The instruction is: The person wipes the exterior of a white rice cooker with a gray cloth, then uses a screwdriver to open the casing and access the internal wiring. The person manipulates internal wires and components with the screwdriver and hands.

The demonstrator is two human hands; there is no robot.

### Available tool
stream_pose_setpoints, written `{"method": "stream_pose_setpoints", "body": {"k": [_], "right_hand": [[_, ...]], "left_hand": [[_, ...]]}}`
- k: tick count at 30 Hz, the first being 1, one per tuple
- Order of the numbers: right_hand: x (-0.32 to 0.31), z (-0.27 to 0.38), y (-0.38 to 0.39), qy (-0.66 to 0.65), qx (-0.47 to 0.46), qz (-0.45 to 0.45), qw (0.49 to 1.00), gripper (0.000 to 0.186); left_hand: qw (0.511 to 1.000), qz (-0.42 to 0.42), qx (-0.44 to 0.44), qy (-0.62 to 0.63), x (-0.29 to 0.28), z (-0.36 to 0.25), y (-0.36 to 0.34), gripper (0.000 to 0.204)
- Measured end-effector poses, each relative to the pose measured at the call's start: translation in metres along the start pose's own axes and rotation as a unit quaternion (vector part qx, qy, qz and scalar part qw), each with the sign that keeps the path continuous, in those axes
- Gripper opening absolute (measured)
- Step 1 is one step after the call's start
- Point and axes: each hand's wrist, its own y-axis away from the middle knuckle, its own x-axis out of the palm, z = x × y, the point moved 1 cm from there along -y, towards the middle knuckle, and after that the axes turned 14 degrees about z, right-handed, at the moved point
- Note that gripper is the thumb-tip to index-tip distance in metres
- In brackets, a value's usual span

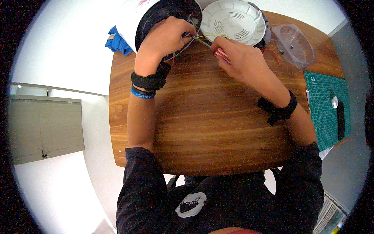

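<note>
A white round-bodied appliance [130, 17] lies tipped at the far left of the table, its dark open underside facing me. My left hand [166, 37] reaches into that opening, fingers closed near the rim; what they pinch is too small to make out. In my right hand [249, 62] is a screwdriver [222, 55] with a red-and-white handle. Its shaft points left, and the tip meets the spot at my left fingertips. A thin yellow wire [210, 35] runs from there toward a white round vented cover [249, 29], which lies beside the appliance with its inner side up.
Right of the cover sits a clear plastic tray [302, 54] with small dark parts, and a red wire [272, 52] curls nearby. A green cutting mat [325, 121] at the right edge carries a black bar-shaped object [341, 121]. Blue cloth [120, 43] lies at the far left.
</note>
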Motion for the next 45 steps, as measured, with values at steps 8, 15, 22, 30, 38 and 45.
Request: {"method": "stream_pose_setpoints", "body": {"k": [8, 15, 22, 30, 38, 45], "right_hand": [[-0.002, 0.009, 0.001, 0.034, 0.022, -0.005, 0.999, 0.027], [0.001, 0.012, 0.001, 0.138, -0.015, -0.061, 0.988, 0.031], [0.006, 0.007, 0.002, 0.101, -0.022, -0.064, 0.993, 0.040], [0.016, 0.007, 0.000, -0.087, 0.009, -0.015, 0.996, 0.031], [0.016, 0.004, 0.000, -0.013, -0.044, -0.042, 0.998, 0.036], [0.008, -0.003, 0.000, 0.029, -0.038, -0.043, 0.998, 0.040]], "left_hand": [[1.000, -0.005, 0.011, -0.005, 0.000, 0.001, 0.001, 0.021], [1.000, -0.007, 0.007, -0.009, 0.000, -0.001, 0.001, 0.021], [1.000, 0.002, 0.008, 0.000, -0.001, 0.001, 0.001, 0.022], [1.000, 0.009, 0.001, 0.000, 0.001, 0.003, 0.001, 0.019], [1.000, 0.007, -0.001, 0.000, 0.002, 0.003, 0.000, 0.020], [1.000, 0.003, -0.010, 0.001, 0.001, 0.000, 0.001, 0.019]]}}
